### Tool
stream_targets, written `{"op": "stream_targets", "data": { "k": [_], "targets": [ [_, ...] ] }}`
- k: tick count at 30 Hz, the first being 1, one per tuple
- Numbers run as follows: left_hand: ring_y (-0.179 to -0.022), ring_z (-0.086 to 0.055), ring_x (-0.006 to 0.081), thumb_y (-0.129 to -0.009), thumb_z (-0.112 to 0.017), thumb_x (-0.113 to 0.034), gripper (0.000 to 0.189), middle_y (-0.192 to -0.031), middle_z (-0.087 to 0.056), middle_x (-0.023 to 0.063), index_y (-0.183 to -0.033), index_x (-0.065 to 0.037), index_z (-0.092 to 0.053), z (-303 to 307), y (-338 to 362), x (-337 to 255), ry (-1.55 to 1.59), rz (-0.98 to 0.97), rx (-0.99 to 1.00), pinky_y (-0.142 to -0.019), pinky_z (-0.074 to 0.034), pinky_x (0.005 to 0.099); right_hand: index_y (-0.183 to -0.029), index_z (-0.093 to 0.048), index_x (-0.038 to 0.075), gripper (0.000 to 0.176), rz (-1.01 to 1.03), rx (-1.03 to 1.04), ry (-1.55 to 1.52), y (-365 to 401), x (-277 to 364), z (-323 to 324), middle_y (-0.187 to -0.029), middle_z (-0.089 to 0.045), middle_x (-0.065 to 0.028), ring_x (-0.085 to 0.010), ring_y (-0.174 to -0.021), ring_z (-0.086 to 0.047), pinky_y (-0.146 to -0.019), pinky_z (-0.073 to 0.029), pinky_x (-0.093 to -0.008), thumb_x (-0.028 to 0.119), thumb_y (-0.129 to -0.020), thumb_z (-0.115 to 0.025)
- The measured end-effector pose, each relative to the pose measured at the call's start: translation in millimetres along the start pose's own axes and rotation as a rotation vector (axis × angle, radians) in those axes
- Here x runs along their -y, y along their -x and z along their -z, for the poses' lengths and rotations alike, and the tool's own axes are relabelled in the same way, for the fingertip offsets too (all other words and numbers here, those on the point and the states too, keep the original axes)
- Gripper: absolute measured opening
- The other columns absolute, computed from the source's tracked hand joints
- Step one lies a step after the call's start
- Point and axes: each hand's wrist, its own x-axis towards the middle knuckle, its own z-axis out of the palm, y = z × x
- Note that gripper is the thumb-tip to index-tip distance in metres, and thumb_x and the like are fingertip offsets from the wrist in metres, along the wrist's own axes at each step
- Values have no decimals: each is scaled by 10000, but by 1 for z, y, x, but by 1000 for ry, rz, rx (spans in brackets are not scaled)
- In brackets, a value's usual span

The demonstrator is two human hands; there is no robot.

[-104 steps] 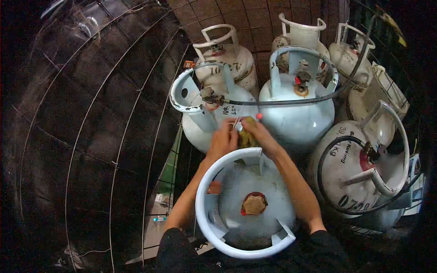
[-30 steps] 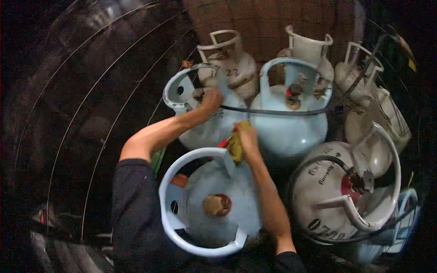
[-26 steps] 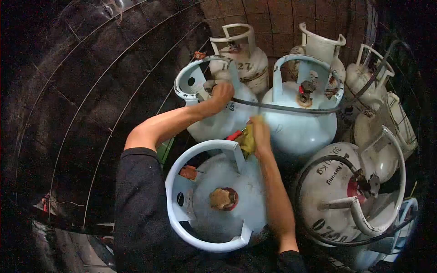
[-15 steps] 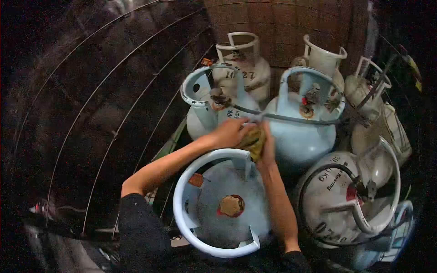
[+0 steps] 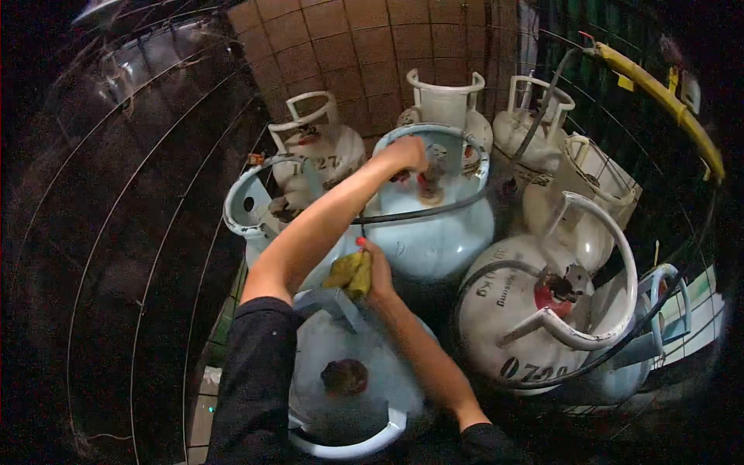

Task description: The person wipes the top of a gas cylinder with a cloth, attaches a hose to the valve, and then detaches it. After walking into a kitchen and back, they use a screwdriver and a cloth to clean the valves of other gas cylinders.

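Over the middle gas cylinder, left hand is sitting at the valve, fingers curled, hold unclear. Right hand is clutching a yellow rag beside the near cylinder. Looks like valve handling; next calls for a steady grip.

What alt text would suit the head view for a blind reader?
Seen from above, a person's left hand reaches to the valve area of a pale blue steel gas cylinder while the right hand grips a crumpled yellow cloth. Other gas cylinders crowd around, and a black rubber hose crosses them.
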Motion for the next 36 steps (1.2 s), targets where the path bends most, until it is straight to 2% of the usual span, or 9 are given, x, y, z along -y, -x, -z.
{"op": "stream_targets", "data": {
  "k": [5,8,10,13,16,22,26,31,36],
  "targets": [
    [-661,-680,265,-726,-581,-199,274,-822,-687,162,-851,17,-694,-51,-64,19,-216,-39,-312,-642,-542,391,-1021,-518,97,246,86,49,50,14,7,-13,-874,-586,-50,-173,-771,-601,-691,-501,-334,315,-909,-498],
    [-709,-683,283,-739,-534,-200,263,-860,-670,215,-788,6,-690,-58,-66,26,226,124,23,-653,-535,390,-1062,-527,74,296,113,47,113,13,6,-13,-934,-607,-62,-173,-803,-608,-704,-499,-324,327,-914,-487],
    [-743,-685,283,-777,-505,-218,287,-904,-656,244,-781,20,-666,-62,-63,31,284,199,-1,-638,-529,380,-1058,-528,65,309,94,45,101,13,6,-16,-938,-608,-65,-179,-812,-609,-706,-497,-319,333,-908,-495],
    [-882,-631,407,-877,-447,-340,465,-934,-631,287,-881,92,-618,-78,-82,56,310,-230,-155,-778,-504,446,-1051,-531,53,334,70,8,130,25,10,-25,-928,-605,-74,-196,-813,-607,-713,-493,-327,346,-892,-513],
    [-934,-616,310,-884,-430,-381,490,-1015,-623,212,-1023,59,-593,-93,-113,71,365,-3,-58,-772,-495,435,-1029,-535,55,344,34,8,174,24,10,-20,-900,-594,-91,-221,-799,-598,-727,-489,-356,361,-873,-530],
    [-897,-605,416,-833,-536,-345,410,-948,-614,287,-988,25,-618,-44,29,41,50,-418,-532,-826,-466,471,-968,-518,24,334,32,172,-53,4,-3,-12,-918,-576,-126,-274,-879,-584,-848,-484,-421,327,-830,-541],
    [-834,-618,398,-819,-563,-280,313,-849,-625,275,-845,17,-658,16,149,55,-88,-177,-477,-780,-486,456,-1114,-493,17,280,68,441,87,40,16,-43,-1092,-563,-115,-231,-1032,-543,-962,-420,-405,187,-892,-482],
    [-918,-615,234,-842,-629,-423,496,-1029,-634,182,-1137,-27,-582,8,200,136,249,-183,83,-790,-491,349,-1203,-441,33,453,204,279,293,47,23,-87,-1143,-540,-90,-203,-1044,-533,-870,-454,-347,275,-870,-631],
    [-853,-635,196,-849,-638,-356,389,-914,-667,141,-1030,-12,-629,10,208,175,121,-9,-385,-752,-489,317,-1196,-417,-5,521,168,527,43,11,0,-90,-1166,-544,-146,-215,-1070,-542,-906,-450,-337,190,-809,-706]
  ]
}}
